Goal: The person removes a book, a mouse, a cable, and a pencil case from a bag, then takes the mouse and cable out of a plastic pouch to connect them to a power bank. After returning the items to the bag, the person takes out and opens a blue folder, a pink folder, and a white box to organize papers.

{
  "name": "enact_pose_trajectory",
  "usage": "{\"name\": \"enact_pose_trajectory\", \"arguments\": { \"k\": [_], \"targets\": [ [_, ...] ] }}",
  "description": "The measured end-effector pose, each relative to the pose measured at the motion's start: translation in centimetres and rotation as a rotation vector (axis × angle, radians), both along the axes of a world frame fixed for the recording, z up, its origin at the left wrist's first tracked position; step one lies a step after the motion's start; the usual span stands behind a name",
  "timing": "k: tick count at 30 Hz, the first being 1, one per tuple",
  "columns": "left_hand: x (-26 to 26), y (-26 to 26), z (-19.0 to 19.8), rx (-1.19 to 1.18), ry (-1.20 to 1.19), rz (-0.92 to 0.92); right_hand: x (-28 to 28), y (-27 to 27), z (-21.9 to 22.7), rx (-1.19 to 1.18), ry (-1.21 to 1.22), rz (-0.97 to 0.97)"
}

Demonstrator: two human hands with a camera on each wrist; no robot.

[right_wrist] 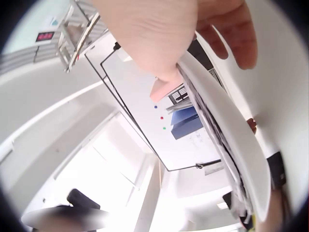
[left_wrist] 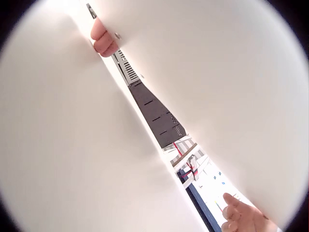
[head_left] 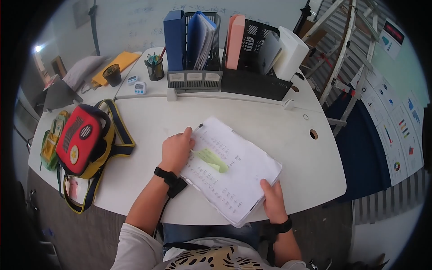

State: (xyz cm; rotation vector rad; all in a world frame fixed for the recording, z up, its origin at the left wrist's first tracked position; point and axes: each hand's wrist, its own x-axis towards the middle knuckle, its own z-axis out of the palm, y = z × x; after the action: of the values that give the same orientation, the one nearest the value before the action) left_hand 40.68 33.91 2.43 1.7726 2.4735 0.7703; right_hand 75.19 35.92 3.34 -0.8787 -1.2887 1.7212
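A thick paper stack [head_left: 243,157] with rows of handwriting slants over the front of the white desk. My left hand [head_left: 176,150] grips its left edge, and its curled fingertips [left_wrist: 105,42] show at that edge in the left wrist view. A small dark-tipped piece [head_left: 198,127] sticks out beside this hand. A green sticky note [head_left: 210,160] lies askew on the top sheet, one end lifted. My right hand [head_left: 273,200] holds the lower right edge, thumb on top and fingers underneath. The right wrist view shows the layered sheets from the side.
A red backpack [head_left: 81,139] with yellow-edged straps lies at the desk's left. Behind are file racks [head_left: 194,81] with blue and pink folders, a pen cup [head_left: 155,71] and a small white timer [head_left: 140,88]. A ladder [head_left: 337,63] stands at the right.
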Motion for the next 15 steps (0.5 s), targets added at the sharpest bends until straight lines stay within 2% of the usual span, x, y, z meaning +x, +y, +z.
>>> {"name": "enact_pose_trajectory", "arguments": {
  "k": [5, 12, 15],
  "targets": [
    [-0.1, -0.2, 0.6, 0.0, 0.014, 0.059, -0.4, 0.0, -1.3, -0.034, -0.014, -0.018],
    [0.6, -0.6, 0.5, 0.129, -0.131, 0.025, 0.2, -0.3, -2.5, -0.145, 0.011, -0.056],
    [0.4, -0.3, 0.1, 0.191, -0.211, 0.015, 0.3, -0.3, -2.1, -0.091, -0.042, -0.019]
  ]
}}
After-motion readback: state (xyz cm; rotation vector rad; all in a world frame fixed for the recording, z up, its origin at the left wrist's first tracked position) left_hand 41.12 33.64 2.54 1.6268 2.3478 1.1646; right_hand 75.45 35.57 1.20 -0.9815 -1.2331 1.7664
